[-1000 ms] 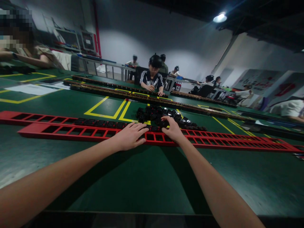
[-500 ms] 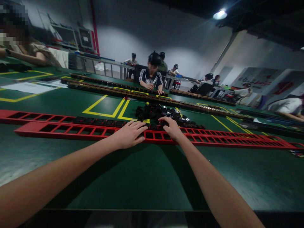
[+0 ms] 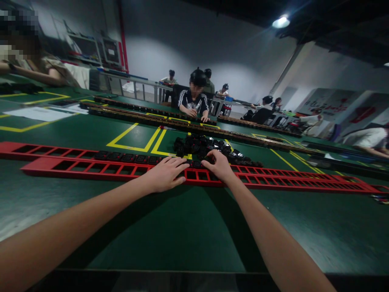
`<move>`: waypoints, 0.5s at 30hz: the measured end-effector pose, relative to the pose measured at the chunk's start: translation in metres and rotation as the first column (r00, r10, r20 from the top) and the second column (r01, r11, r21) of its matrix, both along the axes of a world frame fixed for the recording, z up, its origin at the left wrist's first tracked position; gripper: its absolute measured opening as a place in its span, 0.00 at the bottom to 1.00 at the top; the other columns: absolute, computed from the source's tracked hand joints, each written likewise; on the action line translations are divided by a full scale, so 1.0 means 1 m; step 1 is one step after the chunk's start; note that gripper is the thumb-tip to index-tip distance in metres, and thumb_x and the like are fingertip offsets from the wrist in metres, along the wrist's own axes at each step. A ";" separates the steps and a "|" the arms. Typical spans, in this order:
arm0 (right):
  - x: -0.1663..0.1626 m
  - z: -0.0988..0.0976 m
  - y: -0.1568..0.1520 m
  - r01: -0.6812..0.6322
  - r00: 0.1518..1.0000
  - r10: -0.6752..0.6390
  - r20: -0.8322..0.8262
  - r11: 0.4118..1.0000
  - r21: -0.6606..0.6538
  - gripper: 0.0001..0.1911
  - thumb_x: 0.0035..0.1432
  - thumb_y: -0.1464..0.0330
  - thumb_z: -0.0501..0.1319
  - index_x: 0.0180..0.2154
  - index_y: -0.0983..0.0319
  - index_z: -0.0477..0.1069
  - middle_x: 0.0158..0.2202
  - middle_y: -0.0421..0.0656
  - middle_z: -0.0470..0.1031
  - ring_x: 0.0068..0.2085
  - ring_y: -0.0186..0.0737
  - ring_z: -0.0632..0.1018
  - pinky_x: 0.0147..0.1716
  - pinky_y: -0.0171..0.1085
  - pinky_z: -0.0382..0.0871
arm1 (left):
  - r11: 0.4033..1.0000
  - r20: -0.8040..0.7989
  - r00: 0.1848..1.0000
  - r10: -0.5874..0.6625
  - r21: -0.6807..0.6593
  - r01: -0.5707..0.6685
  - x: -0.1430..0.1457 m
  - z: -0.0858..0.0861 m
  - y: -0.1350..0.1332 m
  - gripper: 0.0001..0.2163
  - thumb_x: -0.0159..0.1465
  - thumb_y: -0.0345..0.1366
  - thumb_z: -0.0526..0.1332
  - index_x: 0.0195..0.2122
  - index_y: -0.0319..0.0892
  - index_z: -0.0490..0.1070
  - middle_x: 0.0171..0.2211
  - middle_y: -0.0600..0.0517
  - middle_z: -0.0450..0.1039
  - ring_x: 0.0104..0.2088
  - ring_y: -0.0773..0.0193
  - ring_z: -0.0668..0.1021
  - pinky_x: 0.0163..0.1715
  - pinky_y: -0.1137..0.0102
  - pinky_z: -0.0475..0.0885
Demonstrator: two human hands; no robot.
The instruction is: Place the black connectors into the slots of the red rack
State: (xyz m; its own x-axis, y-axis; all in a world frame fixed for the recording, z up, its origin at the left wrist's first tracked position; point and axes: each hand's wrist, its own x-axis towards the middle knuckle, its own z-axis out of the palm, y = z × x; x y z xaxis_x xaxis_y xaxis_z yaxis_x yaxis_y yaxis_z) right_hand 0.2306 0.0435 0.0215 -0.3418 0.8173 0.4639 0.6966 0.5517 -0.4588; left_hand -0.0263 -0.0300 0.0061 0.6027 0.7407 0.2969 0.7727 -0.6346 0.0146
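Two long red slotted frames lie across the green table (image 3: 170, 235): a near one (image 3: 91, 167) and one behind it (image 3: 45, 149), the rear one partly filled with black inserts (image 3: 127, 157). A heap of loose black parts (image 3: 206, 147) sits just beyond. My left hand (image 3: 165, 173) rests flat, fingers spread, on the near frame. Just to its right, my right hand (image 3: 217, 165) has curled fingers down at the rear frame's row of inserts; whether it holds a part is hidden.
Yellow tape lines (image 3: 133, 138) mark the table. Dark long strips (image 3: 170, 121) run across farther back, where a person in a striped top (image 3: 194, 101) works. Another person's arm (image 3: 33, 71) is at the far left, with more people at the right.
My right hand has drawn slightly back from the heap of black parts toward the rear frame. My left hand has stayed in place on the near frame.
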 end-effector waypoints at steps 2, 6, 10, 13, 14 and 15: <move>-0.001 0.000 -0.001 0.070 0.997 -0.069 0.034 0.998 -0.010 0.17 0.54 0.54 0.65 0.36 0.60 0.70 0.34 0.42 0.74 0.34 0.40 0.72 0.34 0.37 0.63 | 1.000 0.009 1.000 -0.007 0.003 0.007 0.000 0.000 0.000 0.25 0.72 0.47 0.50 0.66 0.42 0.61 0.67 0.43 0.60 0.66 0.48 0.63 0.65 0.52 0.56; -0.002 0.001 -0.002 0.189 0.974 -0.187 0.125 0.982 -0.009 0.18 0.58 0.51 0.62 0.34 0.59 0.72 0.32 0.42 0.75 0.31 0.39 0.72 0.30 0.36 0.58 | 1.000 0.002 1.000 0.000 -0.007 0.000 0.000 -0.001 0.000 0.25 0.72 0.48 0.50 0.66 0.42 0.60 0.67 0.43 0.59 0.66 0.48 0.62 0.65 0.52 0.55; -0.002 0.001 -0.001 0.225 0.962 -0.219 0.166 0.974 -0.020 0.21 0.62 0.48 0.58 0.31 0.59 0.73 0.29 0.42 0.75 0.31 0.39 0.72 0.30 0.36 0.57 | 1.000 -0.013 1.000 0.004 -0.004 -0.004 0.000 0.001 0.000 0.25 0.73 0.48 0.50 0.66 0.42 0.61 0.67 0.43 0.59 0.66 0.48 0.63 0.65 0.53 0.56; -0.001 0.001 -0.001 0.239 0.957 -0.231 0.176 0.971 -0.028 0.22 0.63 0.48 0.56 0.31 0.58 0.73 0.29 0.42 0.76 0.31 0.39 0.73 0.29 0.35 0.56 | 1.000 -0.009 1.000 0.002 -0.004 -0.002 0.001 0.002 -0.002 0.25 0.73 0.47 0.50 0.66 0.42 0.61 0.67 0.42 0.59 0.66 0.49 0.63 0.65 0.53 0.55; -0.001 0.002 -0.002 0.240 0.956 -0.229 0.184 0.970 -0.035 0.23 0.64 0.48 0.56 0.32 0.58 0.74 0.30 0.42 0.76 0.31 0.40 0.73 0.29 0.35 0.55 | 1.000 -0.010 1.000 0.002 -0.004 -0.002 0.001 0.002 -0.002 0.25 0.73 0.47 0.50 0.66 0.42 0.61 0.67 0.42 0.59 0.66 0.49 0.63 0.65 0.53 0.55; -0.002 0.002 -0.002 0.240 0.955 -0.227 0.193 0.970 -0.042 0.23 0.64 0.48 0.55 0.32 0.58 0.74 0.30 0.42 0.76 0.31 0.40 0.73 0.29 0.35 0.55 | 1.000 -0.013 1.000 0.002 -0.004 -0.002 0.001 0.002 -0.002 0.25 0.73 0.48 0.50 0.67 0.41 0.60 0.67 0.42 0.59 0.66 0.49 0.63 0.65 0.53 0.55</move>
State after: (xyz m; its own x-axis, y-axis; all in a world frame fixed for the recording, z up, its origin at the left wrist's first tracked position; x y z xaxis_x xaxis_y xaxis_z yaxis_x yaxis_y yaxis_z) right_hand 0.2291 0.0418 0.0238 -0.2127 0.9105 0.3546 0.8784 0.3371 -0.3388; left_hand -0.0254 -0.0321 0.0082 0.6050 0.7431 0.2860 0.7740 -0.6331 0.0076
